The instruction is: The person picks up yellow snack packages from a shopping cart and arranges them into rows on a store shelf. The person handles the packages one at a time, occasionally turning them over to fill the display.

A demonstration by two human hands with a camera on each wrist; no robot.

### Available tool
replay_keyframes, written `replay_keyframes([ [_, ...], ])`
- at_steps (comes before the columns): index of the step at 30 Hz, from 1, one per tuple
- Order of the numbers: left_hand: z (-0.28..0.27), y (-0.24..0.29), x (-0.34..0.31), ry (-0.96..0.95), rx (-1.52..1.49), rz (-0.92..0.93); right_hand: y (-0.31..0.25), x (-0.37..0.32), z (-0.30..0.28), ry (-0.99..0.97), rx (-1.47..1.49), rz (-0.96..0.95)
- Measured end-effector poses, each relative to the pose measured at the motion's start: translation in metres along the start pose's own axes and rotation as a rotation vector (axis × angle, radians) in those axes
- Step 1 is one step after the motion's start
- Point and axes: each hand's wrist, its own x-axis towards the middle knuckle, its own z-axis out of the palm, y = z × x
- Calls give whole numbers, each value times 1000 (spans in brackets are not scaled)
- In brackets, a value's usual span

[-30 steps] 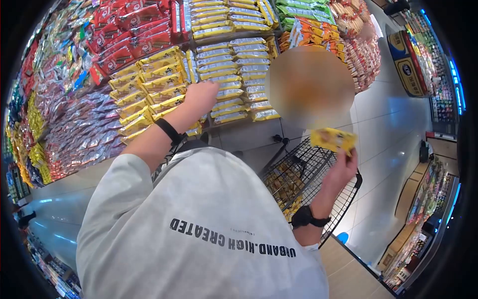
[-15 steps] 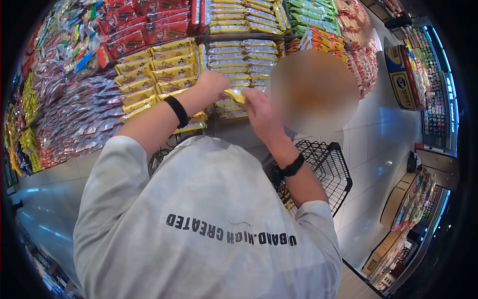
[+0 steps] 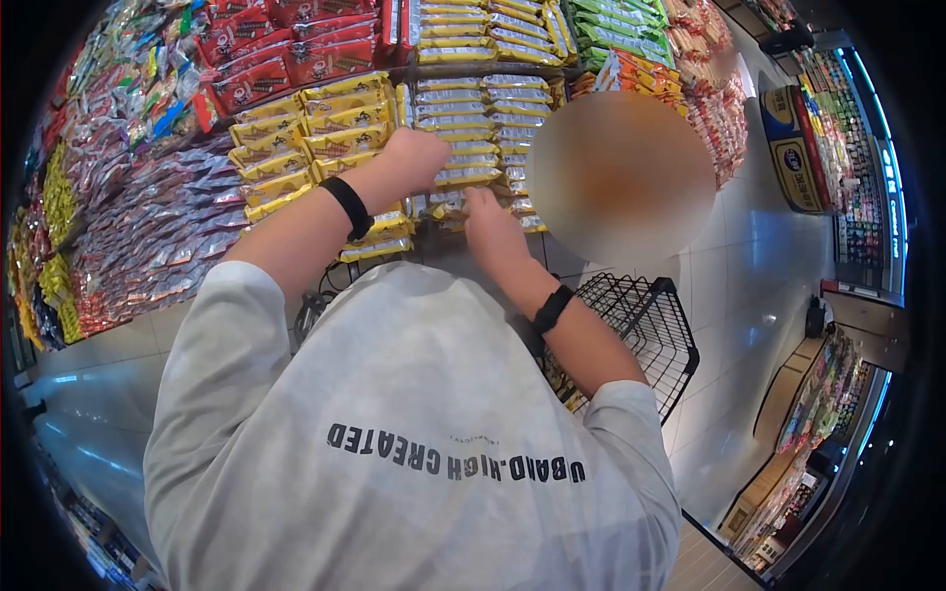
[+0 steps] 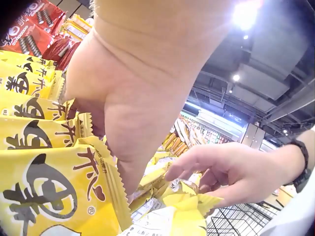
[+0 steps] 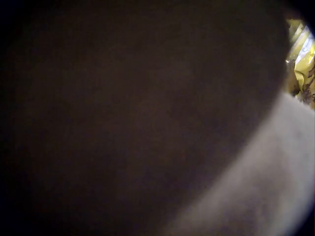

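Yellow snack packets (image 3: 473, 148), flat in stacked rows

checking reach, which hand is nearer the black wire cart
Right. The right hand is at the yellow packets on the shelf, up and left of the cart. The left hand is farther left along the shelf, beyond the right one.

The packets (image 4: 44, 196) are bright yellow with bold black brush characters (some paler, silvery). Red packs (image 3: 296, 54) and green packs (image 3: 611, 15) sit above; the shirt (image 3: 414, 394) is pale grey, lettered black.
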Motion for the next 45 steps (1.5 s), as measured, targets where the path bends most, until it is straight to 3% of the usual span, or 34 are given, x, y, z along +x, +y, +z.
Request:
replay_keyframes([
  [4, 5, -2, 2, 20, 7, 0, 0, 4, -6, 32, -28, -14],
  [12, 1, -1, 2, 7, 14, 0, -26, 3, -34, 177, -281, -226],
  [15, -4, -1, -1, 3, 14, -4, -22, 11, -26, 99, -325, -142],
  [19, -3, -3, 0, -34, -14, -9, -13, 20, -9, 162, -312, -171],
  [30, 3, -7, -1, -18, 4, -12, -3, 27, -13, 27, -331, -109],
  [38, -6, -1, -7, -42, 22, -1, -2, 32, 8, 35, -206, -112],
  [45, 10, 23, -8, 188, -29, 42, 10, 34, 23, 48, -69, -114],
])
